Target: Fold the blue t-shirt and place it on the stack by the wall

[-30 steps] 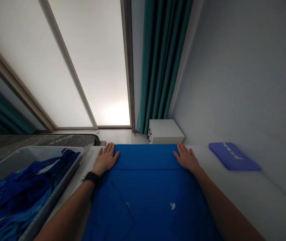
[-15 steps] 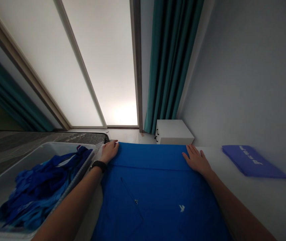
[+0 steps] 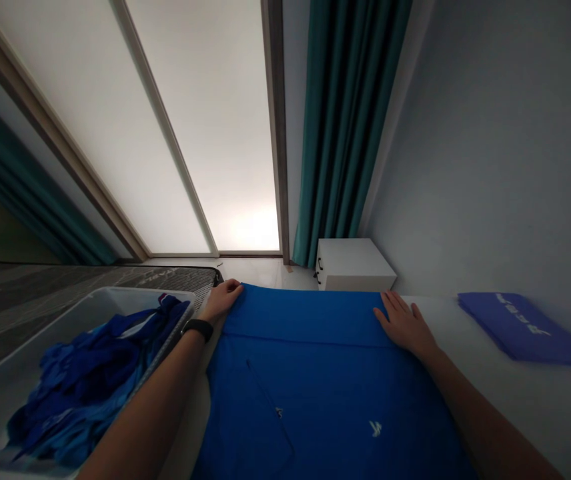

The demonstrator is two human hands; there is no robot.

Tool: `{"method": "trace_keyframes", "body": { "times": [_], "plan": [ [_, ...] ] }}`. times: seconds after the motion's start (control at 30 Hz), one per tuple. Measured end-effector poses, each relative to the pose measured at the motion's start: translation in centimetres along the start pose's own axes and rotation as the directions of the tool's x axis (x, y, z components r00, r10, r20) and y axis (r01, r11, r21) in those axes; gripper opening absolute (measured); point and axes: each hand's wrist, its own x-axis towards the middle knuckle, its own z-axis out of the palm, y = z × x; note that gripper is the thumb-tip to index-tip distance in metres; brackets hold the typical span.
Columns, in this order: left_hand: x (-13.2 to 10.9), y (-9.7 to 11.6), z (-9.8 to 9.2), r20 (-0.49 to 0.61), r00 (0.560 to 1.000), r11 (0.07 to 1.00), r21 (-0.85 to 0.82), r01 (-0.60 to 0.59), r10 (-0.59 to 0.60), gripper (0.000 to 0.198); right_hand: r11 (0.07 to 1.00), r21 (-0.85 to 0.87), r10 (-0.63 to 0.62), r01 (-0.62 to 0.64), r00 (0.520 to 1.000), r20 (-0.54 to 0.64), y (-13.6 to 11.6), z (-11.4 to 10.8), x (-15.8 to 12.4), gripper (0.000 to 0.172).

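1. Fingers point(image 3: 230, 289) of the left hand point(image 3: 219, 301) curl close together over the far left corner of the blue cloth point(image 3: 305, 393). I cannot tell whether they pinch it. A black watch point(image 3: 198, 328) circles that wrist.
2. Fingers point(image 3: 390, 304) of the right hand point(image 3: 405, 327) spread apart and lie flat on the cloth's far right edge, clamped on nothing.
3. The blue cloth lies flat on the white table point(image 3: 515, 407), between both hands, with a folded band along its far edge and small white marks near the middle.
4. Left of the table, a gray plastic bin point(image 3: 85, 327) holds crumpled blue clothes point(image 3: 95, 373), just beside the left forearm.
5. To the right, a folded purple cloth point(image 3: 520, 330) with pale lettering rests on the table, well apart from the right hand.
6. Beyond the table stand a small white cabinet point(image 3: 353, 267) and a teal curtain point(image 3: 345, 133).
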Motion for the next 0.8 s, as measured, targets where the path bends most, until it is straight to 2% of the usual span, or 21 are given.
{"method": "trace_keyframes", "body": {
  "times": [0.2,0.43,0.63,0.8],
  "plan": [
    [-0.1,-0.6,0.4,-0.016,0.999,0.998,-0.06,-0.036,0.035,0.042,1.0,0.014,-0.01,0.01,1.0,-0.014,0.1,0.1,0.1,0.067],
    [0.1,0.0,0.2,0.01,0.999,0.999,-0.027,-0.047,0.047,0.048,0.998,0.065,-0.012,0.013,1.0,-0.012,0.0,-0.3,0.1,0.062],
    [0.2,0.1,-0.2,0.03,0.999,0.999,-0.031,-0.026,0.027,0.05,0.978,0.204,0.068,-0.054,0.996,-0.064,2.2,-0.6,1.4,0.055],
    [0.2,0.3,-0.3,0.027,1.0,0.999,-0.038,-0.014,0.015,0.05,0.962,0.249,0.125,-0.111,0.991,-0.04,3.9,-1.1,3.4,0.047]
  ]
}}
